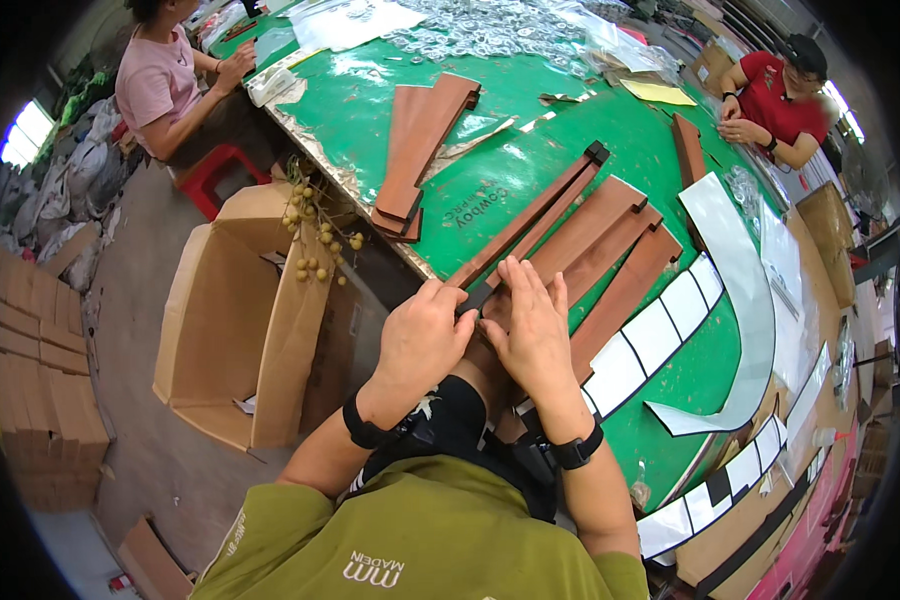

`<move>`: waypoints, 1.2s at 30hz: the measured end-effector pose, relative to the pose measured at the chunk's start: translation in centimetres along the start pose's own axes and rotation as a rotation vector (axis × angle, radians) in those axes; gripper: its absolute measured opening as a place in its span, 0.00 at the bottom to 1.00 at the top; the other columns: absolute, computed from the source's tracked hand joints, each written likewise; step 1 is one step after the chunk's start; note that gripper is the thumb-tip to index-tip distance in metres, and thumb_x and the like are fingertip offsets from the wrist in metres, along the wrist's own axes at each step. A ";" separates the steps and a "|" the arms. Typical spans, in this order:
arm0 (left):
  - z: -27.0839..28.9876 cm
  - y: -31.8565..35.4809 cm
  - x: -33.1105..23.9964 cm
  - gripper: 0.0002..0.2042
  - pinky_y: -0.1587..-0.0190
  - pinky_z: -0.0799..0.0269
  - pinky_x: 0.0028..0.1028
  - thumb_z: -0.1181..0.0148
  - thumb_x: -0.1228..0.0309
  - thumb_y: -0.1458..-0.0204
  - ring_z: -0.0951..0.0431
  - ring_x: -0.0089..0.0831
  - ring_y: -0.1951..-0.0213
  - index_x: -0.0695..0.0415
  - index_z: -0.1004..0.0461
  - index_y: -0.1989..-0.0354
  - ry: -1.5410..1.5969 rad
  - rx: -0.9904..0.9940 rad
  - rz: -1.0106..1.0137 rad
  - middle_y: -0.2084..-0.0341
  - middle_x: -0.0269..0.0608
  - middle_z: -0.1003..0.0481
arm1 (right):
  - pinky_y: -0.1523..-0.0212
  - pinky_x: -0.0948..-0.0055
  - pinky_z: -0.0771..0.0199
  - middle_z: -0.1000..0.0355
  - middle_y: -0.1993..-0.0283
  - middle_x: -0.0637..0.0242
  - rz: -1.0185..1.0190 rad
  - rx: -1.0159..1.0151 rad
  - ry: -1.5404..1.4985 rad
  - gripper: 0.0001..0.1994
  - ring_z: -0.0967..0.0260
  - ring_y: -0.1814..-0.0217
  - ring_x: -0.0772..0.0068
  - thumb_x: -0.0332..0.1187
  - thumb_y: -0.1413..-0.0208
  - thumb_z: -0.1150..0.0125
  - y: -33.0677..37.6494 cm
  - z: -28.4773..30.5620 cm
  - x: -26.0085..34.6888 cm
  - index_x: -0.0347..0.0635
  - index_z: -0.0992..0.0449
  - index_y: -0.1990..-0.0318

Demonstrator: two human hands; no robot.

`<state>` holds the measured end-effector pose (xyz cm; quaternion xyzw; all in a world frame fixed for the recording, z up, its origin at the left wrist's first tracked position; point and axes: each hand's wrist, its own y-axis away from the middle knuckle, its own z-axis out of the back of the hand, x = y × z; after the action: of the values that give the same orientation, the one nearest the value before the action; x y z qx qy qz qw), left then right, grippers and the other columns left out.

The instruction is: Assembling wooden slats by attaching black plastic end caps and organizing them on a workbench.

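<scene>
The long brown flat leather-like strip with a black end (530, 225) is pinched at its near end by both grips, left hand (425, 340) and right hand (532, 335), on the green bench (510, 120). Probably best kept flat and lined up with the neighbouring brown strips (610, 250).

near ends of brown strips (570, 225) hidden under both hands

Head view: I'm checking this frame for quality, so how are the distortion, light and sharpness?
Head view: strong fisheye, with the green table's edge bowed and black corners all round; a window at far left blows out white; even light leaves the left hand, right hand and long brown strips sharp; the person in red at upper right is blurred about the face.
</scene>
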<state>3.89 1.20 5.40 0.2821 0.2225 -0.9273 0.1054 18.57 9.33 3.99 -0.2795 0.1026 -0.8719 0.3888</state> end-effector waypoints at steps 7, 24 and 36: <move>-0.3 -0.1 0.1 0.10 0.67 0.23 0.33 0.31 0.71 0.51 0.19 0.36 0.69 0.59 0.21 0.62 -0.027 0.001 -0.008 0.69 0.41 0.24 | 0.27 0.42 0.51 0.32 0.35 0.55 -0.001 0.010 0.023 0.42 0.38 0.29 0.51 0.30 0.56 0.26 0.1 -0.3 0.0 0.35 0.41 0.32; -1.6 0.3 0.0 0.11 0.69 0.25 0.38 0.31 0.73 0.53 0.22 0.44 0.71 0.60 0.24 0.63 -0.048 -0.113 -0.076 0.68 0.44 0.27 | 0.28 0.41 0.49 0.32 0.35 0.56 0.047 0.031 0.118 0.36 0.37 0.31 0.52 0.29 0.52 0.30 0.0 -0.1 0.6 0.59 0.33 0.32; -0.8 1.3 0.7 0.09 0.69 0.25 0.37 0.32 0.73 0.52 0.22 0.42 0.72 0.60 0.25 0.65 0.028 -0.106 -0.096 0.70 0.43 0.26 | 0.28 0.43 0.50 0.33 0.34 0.56 0.064 0.041 0.177 0.33 0.36 0.31 0.53 0.30 0.50 0.32 0.2 -0.2 1.1 0.58 0.31 0.34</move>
<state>4.13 0.44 3.97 0.2782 0.2862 -0.9140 0.0725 18.00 8.34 4.20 -0.1898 0.1278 -0.8821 0.4117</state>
